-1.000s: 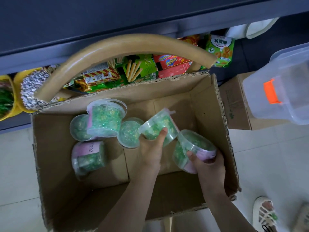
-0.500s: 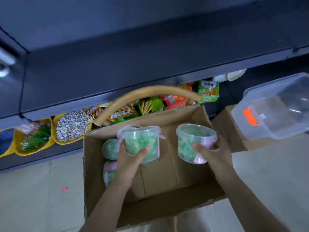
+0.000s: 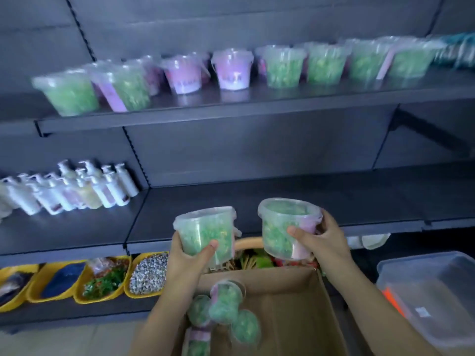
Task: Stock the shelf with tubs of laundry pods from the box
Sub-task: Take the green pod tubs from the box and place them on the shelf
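Dark shelf (image 3: 257,109), upper frame, crowded with shelved tubs (image 3: 282,68). Gripping left tub (image 3: 203,232) in left hand (image 3: 185,258), right tub (image 3: 282,227) in right hand (image 3: 323,237); may topple row placing.

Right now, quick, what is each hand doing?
Left hand: grips the left tub of green pods.
Right hand: grips the right tub of green pods.

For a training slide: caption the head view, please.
Left hand holds the left tub, right hand the right tub, above the box, below the stocked shelf.
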Tool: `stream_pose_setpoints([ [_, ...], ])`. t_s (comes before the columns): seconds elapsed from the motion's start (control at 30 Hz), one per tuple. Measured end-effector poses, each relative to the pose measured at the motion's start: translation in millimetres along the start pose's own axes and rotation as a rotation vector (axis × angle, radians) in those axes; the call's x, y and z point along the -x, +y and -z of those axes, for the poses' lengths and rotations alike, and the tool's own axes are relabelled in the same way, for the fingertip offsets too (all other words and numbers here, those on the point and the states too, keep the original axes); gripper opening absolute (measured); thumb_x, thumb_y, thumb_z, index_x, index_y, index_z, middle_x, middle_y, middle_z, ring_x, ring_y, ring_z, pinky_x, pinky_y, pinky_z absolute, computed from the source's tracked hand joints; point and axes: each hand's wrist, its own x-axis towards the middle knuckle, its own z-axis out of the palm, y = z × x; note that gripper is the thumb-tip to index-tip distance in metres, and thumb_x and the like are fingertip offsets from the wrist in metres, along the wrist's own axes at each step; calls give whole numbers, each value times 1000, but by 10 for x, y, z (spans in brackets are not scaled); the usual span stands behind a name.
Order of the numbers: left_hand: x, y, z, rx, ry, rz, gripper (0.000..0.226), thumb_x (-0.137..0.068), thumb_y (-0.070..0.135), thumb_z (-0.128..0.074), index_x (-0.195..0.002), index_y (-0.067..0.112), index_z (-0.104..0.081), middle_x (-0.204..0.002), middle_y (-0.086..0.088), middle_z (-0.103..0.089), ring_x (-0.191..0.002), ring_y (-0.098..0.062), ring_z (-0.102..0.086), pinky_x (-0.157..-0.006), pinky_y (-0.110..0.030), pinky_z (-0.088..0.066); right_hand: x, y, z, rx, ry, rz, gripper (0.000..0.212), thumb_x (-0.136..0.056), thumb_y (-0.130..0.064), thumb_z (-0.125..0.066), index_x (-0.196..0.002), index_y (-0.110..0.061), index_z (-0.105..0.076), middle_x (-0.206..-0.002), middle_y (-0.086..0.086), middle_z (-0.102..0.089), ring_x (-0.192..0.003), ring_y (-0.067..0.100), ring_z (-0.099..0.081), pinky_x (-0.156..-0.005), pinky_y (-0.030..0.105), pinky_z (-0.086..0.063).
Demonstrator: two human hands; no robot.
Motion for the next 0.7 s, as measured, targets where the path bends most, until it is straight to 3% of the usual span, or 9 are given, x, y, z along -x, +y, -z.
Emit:
stream_pose_setpoints([
  [0.13,105,505,140,16,57,-114,42,-79,14,-71,-112,23,-47,-95,11,-60,-88,-9,-60,-65,-17,-44,83,-574,-2,-19,-41,137,50,-68,-10,-81,-110,-21,-58,-104,-6,-65,-92,9,-61,-75,23,-51],
  [0.3,204,1019,274,8,89,-212,46,-77,20,-74,-112,27,-45,-95,17,-57,-86,-4,-57,-77,-24,-43,166,-1110,-140,-73,-55,221,53,-67,-14,-82,-115,-16,-59,-108,-2,-66,-98,15,-63,-84,33,-54],
  [0.5,93,1416,371,7,75,-281,49,-75,24,-75,-115,25,-47,-101,13,-60,-92,-5,-58,-74,-16,-44,118,-1469,-281,-124,-61,290,45,-67,-17,-82,-106,-21,-60,-103,-6,-67,-92,9,-64,-79,25,-50],
  [0.6,-66,1531,383,14,77,-303,51,-75,27,-74,-116,28,-45,-103,14,-59,-97,-9,-57,-85,-24,-42,-4,-1596,-353,-125,-53,314,44,-67,-16,-83,-105,-22,-61,-102,-7,-68,-92,9,-64,-79,25,-50],
  [0.7,-322,1660,378,-5,57,-314,48,-75,27,-74,-114,27,-46,-100,17,-59,-96,-7,-58,-86,-25,-42,-175,-1734,-422,-121,-31,341,46,-68,-15,-82,-108,-21,-60,-102,-9,-66,-92,6,-64,-75,21,-49],
])
